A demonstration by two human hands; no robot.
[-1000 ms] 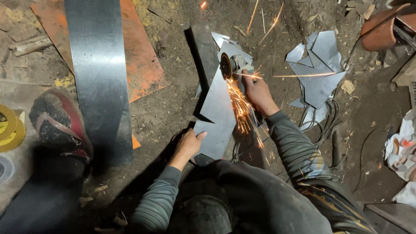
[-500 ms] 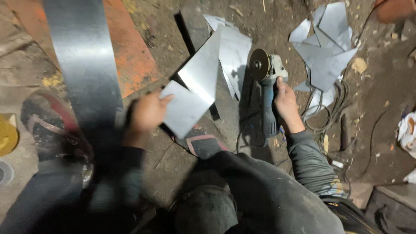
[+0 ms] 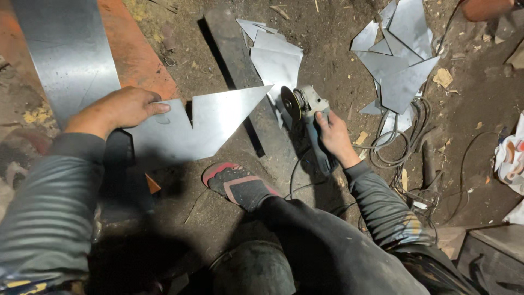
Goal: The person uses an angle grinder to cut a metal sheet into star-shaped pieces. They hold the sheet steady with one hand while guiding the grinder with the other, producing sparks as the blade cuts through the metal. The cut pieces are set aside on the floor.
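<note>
Left hand (image 3: 117, 109) grips the notched metal sheet (image 3: 202, 128), its lower edge lost in shadow. Right hand (image 3: 334, 136) wraps the angle grinder (image 3: 305, 109), grip hidden. I see open dirt floor (image 3: 327, 49) beyond the disc.

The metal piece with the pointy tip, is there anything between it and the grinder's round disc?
Nothing visible sits between them. The cut metal piece, held by the left hand, has its pointed tip close to the disc of the grinder in the right hand. Only a dark plank lies underneath.
</note>
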